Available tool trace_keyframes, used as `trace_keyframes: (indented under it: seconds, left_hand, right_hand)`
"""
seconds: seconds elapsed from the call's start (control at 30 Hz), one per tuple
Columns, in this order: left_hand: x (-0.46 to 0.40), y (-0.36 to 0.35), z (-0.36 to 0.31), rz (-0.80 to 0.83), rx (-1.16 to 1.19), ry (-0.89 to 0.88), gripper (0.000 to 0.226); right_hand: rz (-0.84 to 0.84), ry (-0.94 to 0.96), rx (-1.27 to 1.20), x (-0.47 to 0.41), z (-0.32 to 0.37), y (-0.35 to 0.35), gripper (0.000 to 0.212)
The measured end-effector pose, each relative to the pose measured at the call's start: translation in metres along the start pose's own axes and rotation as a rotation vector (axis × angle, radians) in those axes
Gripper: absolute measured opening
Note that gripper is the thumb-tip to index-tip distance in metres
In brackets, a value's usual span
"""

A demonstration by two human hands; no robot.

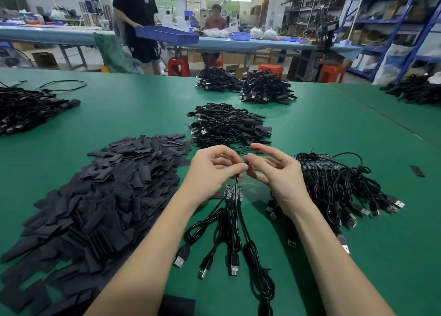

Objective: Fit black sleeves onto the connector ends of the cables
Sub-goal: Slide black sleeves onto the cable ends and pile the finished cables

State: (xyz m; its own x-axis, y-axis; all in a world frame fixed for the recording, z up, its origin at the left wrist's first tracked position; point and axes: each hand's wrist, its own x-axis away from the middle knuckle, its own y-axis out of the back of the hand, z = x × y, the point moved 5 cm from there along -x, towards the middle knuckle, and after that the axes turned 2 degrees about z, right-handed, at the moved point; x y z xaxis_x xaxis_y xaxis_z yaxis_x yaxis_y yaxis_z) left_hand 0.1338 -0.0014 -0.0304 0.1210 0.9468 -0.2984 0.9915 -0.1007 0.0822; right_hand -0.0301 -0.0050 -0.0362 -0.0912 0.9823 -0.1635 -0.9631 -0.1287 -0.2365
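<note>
four loose cables point(229, 232), six cable heaps point(229, 127) (one sleeve pile point(95, 196)), three red stools point(179, 66).

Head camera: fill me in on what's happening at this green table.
A person is working on USB cables. The left hand pinches a thin black cable above small circuit boards; the right hand meets it at the fingertips. No sleeve shows between the fingers. A pile of black sleeves lies to the left, bare cables to the right.
</note>
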Motion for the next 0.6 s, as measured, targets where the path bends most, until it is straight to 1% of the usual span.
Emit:
trace_keyframes:
  seconds: [0.17,0.3,0.4,0.6]
  left_hand:
    - [-0.0002,0.0,-0.0034,0.012,-0.005,-0.022,0.017]
    - [0.0005,-0.0004,-0.0012,0.03,-0.027,-0.018,0.014]
    - [0.0014,-0.0007,0.0019,0.039,-0.055,-0.016,0.013]
    - [0.0021,-0.0051,0.0014,0.069,-0.036,-0.005,0.015]
  right_hand:
    - [0.004,0.003,-0.066,-0.0019,-0.0007,-0.0035,0.032]
    - [0.023,-0.004,-0.031,-0.0019,-0.0006,-0.004,0.033]
    - [0.056,0.013,0.024,-0.0018,0.0008,-0.0086,0.029]
    - [0.069,0.004,0.057,-0.0021,0.0031,-0.0043,0.028]
